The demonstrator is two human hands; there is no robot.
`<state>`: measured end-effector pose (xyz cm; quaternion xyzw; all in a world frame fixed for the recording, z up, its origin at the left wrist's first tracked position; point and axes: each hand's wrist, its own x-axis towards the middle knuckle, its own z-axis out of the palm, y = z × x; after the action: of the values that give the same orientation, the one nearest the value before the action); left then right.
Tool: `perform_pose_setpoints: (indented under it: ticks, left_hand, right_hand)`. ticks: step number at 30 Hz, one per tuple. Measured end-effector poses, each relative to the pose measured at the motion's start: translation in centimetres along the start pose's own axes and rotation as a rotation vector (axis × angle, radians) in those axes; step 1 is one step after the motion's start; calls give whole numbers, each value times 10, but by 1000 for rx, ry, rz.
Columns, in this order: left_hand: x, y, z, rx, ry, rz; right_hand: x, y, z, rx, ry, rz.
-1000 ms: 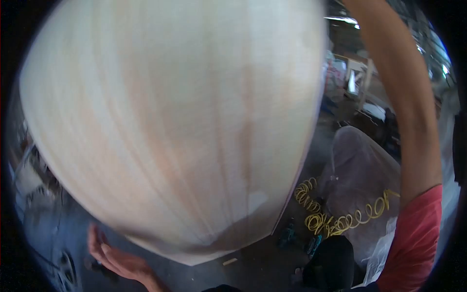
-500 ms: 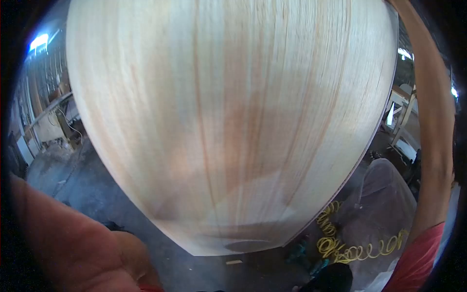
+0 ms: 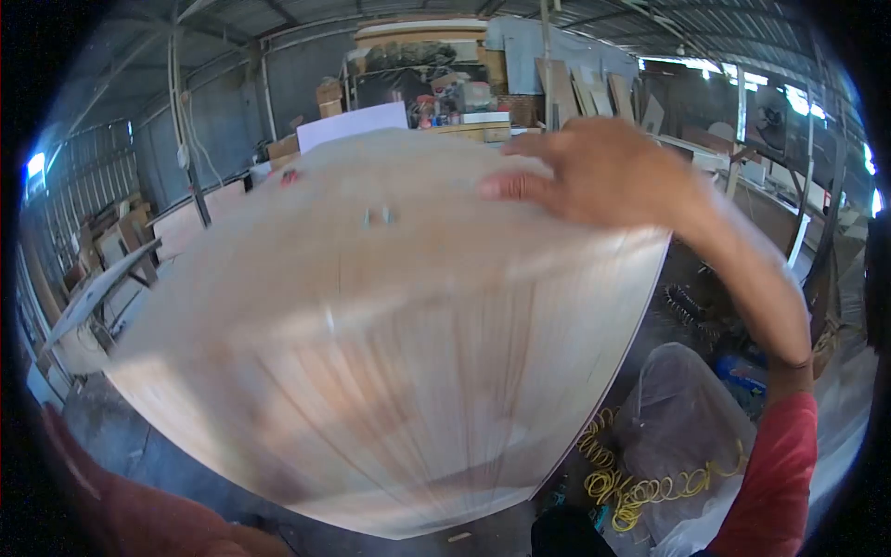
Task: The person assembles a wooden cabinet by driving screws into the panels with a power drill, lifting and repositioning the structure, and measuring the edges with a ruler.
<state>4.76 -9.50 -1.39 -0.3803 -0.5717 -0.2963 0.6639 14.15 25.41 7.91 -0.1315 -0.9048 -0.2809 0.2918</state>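
Note:
A large box-shaped piece with light, striped wood grain (image 3: 408,371) fills the middle of the head view, its top and front face showing. Over the right part of its top is my right hand (image 3: 608,176), fingers spread and holding nothing; motion blur hides whether it touches the surface. Two small pale pieces (image 3: 378,216) and a small red item (image 3: 290,176) are on the top. At the lower left, close to the camera, part of my left arm or hand (image 3: 139,506) shows beside the box; its fingers cannot be made out.
A coiled yellow air hose (image 3: 640,492) lies on the floor at right, by a plastic-covered bundle (image 3: 682,408). Beyond the box stand a white panel (image 3: 353,127) and a cluttered shelf (image 3: 464,119). Boards (image 3: 594,93) lean at the back. A workbench (image 3: 102,288) is at left.
The view has tilted up, bringing the box's top and the workshop into sight. My right hand, out of view before, now shows above the top. The left limb sits lower in view.

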Motion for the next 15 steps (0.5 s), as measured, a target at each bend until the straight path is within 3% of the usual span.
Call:
perform_pose_setpoints:
  ticks: [1,2,3,5,6,8,9,12,14,15]
  left_hand:
    - [11,-1,5,-30,-69,2]
    - [20,5,14,-248,-135,-11]
    - [40,26,21,-226,-299,-149]
    - [50,14,42,-336,-543,-88]
    - [52,15,49,-335,-554,-89]
    - [44,23,59,-210,-747,-101]
    - [33,25,64,-147,-627,-49]
    - [25,30,66,-122,-550,-60]
    - [20,29,70,-101,-530,-44]
    - [18,33,68,-76,-506,-134]
  right_hand:
    - [12,15,-3,185,60,13]
    - [21,34,-5,375,123,24]
    - [33,54,-5,388,117,33]
    - [39,85,6,471,70,192]
    - [44,85,14,479,62,195]
    - [46,72,40,845,-183,62]
    - [47,58,49,782,-142,0]
    - [59,19,51,627,-263,-30]
    - [68,14,51,592,-243,-235]
    - [73,18,50,565,-244,-295]
